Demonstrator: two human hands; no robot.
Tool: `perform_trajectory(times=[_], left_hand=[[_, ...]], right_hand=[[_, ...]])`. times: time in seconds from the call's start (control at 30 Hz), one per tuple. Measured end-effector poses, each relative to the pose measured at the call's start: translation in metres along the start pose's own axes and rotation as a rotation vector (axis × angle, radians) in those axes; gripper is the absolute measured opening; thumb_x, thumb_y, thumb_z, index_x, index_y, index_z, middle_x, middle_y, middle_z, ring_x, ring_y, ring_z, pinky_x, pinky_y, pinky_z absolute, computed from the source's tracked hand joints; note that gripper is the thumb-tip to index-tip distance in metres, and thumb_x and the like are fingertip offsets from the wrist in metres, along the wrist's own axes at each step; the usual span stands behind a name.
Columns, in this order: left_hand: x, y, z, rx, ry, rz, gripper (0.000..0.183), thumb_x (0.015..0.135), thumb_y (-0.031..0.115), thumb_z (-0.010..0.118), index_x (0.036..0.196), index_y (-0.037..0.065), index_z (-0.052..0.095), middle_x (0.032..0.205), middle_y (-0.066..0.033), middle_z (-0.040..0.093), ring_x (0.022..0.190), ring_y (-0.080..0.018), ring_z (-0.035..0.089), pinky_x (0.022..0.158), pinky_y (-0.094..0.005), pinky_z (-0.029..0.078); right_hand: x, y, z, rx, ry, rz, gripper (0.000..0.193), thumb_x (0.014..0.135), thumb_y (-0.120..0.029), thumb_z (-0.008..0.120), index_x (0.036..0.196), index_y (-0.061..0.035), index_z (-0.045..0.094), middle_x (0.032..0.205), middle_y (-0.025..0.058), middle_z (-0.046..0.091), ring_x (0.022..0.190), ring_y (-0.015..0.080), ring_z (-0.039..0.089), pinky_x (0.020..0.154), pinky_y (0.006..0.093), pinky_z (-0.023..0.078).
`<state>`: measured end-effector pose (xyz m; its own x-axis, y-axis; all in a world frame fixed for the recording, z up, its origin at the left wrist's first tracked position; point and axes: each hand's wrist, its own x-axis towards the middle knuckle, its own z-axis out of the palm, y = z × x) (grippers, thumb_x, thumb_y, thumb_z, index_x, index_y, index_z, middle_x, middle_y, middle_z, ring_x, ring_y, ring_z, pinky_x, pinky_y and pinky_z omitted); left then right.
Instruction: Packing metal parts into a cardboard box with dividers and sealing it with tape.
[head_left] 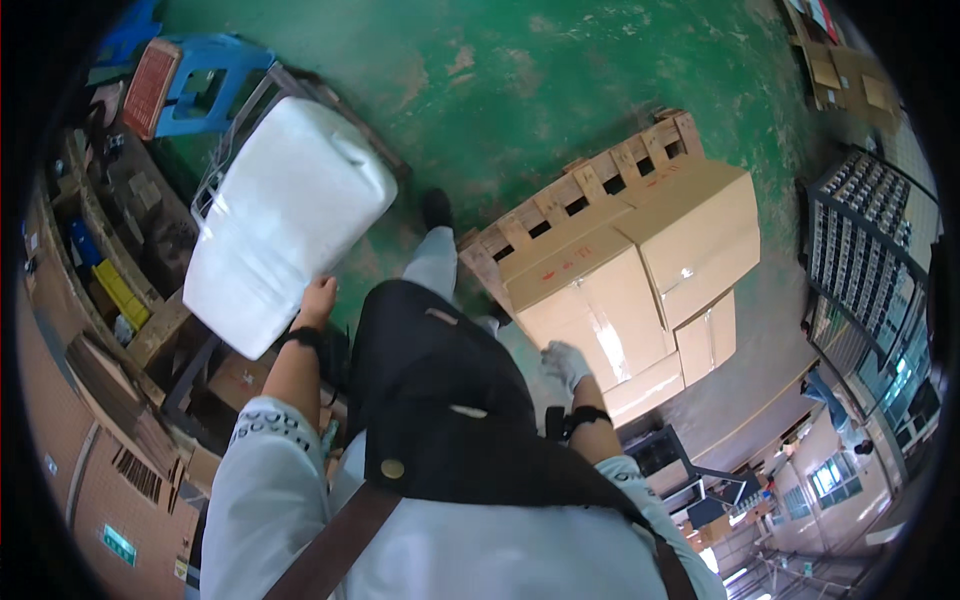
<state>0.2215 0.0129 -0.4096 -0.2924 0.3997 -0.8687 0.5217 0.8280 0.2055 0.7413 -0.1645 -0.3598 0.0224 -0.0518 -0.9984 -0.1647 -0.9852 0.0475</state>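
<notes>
I see left hand (pixel 318 301) curled at edge of white bundle (pixel 290 220), grip unclear | gloved right hand (pixel 567 364) beside cardboard boxes (pixel 615 285), closure I can't tell | bundle left, boxes right on wooden pallet (pixel 590 184)

The white bundle (pixel 295 205) is looking like smooth, glossy plastic, the cardboard boxes (pixel 640 325) are showing matt paper beneath shiny tape (pixel 604 332), and the wooden pallet (pixel 550 207) is appearing rough.

Left fingers (pixel 321 287) curled, gloved right fingers (pixel 560 360) loosely bent
</notes>
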Motion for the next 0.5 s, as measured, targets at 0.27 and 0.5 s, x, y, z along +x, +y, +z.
perform_trajectory(times=[0.27, 0.5], left_hand=[[-0.031, 0.092, -0.004, -0.375, -0.123, 0.001, 0.043, 0.093, 0.035, 0.05, 0.118, 0.002, 0.059, 0.102, -0.0086, 0.065, 0.099, -0.0187, 0.062, 0.077, -0.0337, 0.047], [-0.074, -0.017, 0.028, -0.439, -0.146, -0.143, 0.045, 0.093, 0.03, 0.05, 0.13, 0.004, 0.051, 0.119, -0.0087, 0.061, 0.106, -0.0194, 0.059, 0.08, -0.0335, 0.046]], right_hand=[[-0.068, -0.131, -0.079, 0.182, 0.375, -0.358, 0.047, 0.096, -0.032, 0.047, 0.134, -0.0058, 0.041, 0.124, 0.0151, 0.058, 0.107, 0.027, 0.06, 0.084, 0.0399, 0.049], [-0.07, -0.102, -0.073, -0.133, 0.363, -0.213, 0.046, 0.095, -0.031, 0.049, 0.132, -0.0055, 0.044, 0.121, 0.0138, 0.059, 0.105, 0.0256, 0.06, 0.083, 0.0397, 0.049]])
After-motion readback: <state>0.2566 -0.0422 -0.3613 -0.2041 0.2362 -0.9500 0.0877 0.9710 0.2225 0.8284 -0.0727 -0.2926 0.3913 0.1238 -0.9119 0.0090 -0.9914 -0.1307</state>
